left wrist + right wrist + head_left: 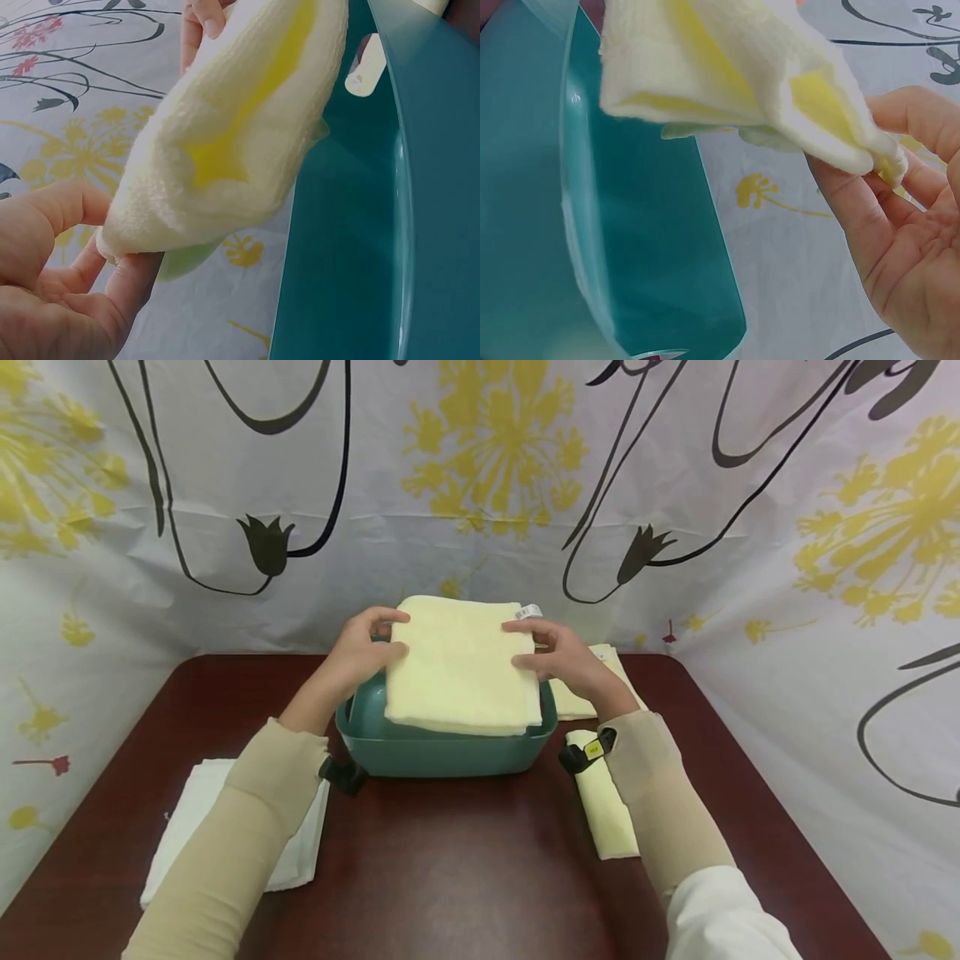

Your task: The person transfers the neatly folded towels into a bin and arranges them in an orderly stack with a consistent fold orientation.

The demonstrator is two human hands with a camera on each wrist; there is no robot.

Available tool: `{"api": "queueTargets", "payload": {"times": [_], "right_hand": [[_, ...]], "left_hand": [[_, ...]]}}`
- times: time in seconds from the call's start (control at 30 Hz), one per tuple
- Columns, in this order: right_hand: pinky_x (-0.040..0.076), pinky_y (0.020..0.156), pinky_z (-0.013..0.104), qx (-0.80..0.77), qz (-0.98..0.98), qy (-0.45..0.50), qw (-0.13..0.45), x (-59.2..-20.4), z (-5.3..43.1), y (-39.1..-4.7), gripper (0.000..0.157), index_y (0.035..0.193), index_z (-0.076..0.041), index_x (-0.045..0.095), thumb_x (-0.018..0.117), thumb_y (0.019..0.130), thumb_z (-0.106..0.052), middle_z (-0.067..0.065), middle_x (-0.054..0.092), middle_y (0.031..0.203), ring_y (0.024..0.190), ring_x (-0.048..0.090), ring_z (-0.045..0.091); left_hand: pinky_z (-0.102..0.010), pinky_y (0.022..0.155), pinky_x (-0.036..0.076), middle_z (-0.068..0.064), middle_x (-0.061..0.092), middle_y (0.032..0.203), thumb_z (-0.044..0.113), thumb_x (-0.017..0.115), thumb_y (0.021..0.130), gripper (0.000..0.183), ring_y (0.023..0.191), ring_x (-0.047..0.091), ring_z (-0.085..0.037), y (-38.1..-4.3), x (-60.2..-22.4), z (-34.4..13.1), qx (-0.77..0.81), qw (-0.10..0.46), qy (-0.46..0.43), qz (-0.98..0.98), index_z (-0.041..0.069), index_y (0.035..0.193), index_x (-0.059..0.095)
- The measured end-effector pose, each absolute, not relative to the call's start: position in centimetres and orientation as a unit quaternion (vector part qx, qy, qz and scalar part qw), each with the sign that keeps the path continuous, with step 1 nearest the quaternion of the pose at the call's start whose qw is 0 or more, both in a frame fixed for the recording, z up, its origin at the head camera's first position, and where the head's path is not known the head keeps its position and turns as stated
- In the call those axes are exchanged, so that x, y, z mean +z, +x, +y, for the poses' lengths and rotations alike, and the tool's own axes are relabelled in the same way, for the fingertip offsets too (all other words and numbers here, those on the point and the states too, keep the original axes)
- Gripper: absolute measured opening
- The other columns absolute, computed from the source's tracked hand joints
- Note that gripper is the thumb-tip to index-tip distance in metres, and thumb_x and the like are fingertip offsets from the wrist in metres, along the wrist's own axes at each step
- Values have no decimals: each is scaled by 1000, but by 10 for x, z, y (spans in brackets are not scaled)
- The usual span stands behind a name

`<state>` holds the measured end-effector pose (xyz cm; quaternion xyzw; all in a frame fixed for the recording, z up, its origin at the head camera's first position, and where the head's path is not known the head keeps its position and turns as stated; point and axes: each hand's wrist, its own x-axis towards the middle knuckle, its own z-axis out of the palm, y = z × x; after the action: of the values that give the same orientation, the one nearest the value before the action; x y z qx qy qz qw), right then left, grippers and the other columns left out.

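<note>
A folded pale yellow towel hangs over a teal plastic bin, held up between my two hands. At its left edge, my left hand pinches the layers between thumb and fingers. My right hand grips the opposite edge, close to a white label at the upper corner. Both wrist views show the towel from its folded edge, its layers gaping apart. Much of the bin's inside is hidden by the towel in the head view.
A white folded cloth lies at the left, partly under my forearm. To the right of the bin are two more pale yellow folded cloths, one nearer and one farther. A patterned sheet hangs behind the dark red table.
</note>
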<state>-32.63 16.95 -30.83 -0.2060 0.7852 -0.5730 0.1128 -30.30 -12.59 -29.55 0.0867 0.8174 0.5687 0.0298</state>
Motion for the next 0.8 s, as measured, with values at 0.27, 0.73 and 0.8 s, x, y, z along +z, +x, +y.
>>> {"api": "queueTargets", "payload": {"times": [0.27, 0.73, 0.8], "right_hand": [[43, 56, 32, -571, 787, -204, 117, -311, 171, -333, 52, 135, -5, 45, 62, 86, -4, 7, 38, 136, 68, 45, 16], [44, 56, 34, -567, 792, -185, 129, -314, 170, -347, 51, 134, -12, 48, 65, 85, -11, 5, 39, 138, 75, 52, 17], [44, 56, 34, -567, 793, -184, 129, -315, 170, -348, 50, 133, -13, 49, 65, 85, -10, 5, 41, 137, 72, 52, 17]], "left_hand": [[-35, 64, 47, -16, 36, 114, 6, 54, 85, 41, 97, 37, -26, -310, -295, -124, 565, 28, 92, 820, 5, 126, 48], [-33, 62, 44, -10, 31, 95, 7, 51, 86, 42, 78, 38, -23, -323, -296, -125, 563, 66, 106, 817, 2, 127, 42], [-32, 62, 45, -11, 34, 95, 7, 51, 86, 42, 79, 40, -23, -326, -295, -125, 559, 71, 108, 819, 3, 127, 42]]}}
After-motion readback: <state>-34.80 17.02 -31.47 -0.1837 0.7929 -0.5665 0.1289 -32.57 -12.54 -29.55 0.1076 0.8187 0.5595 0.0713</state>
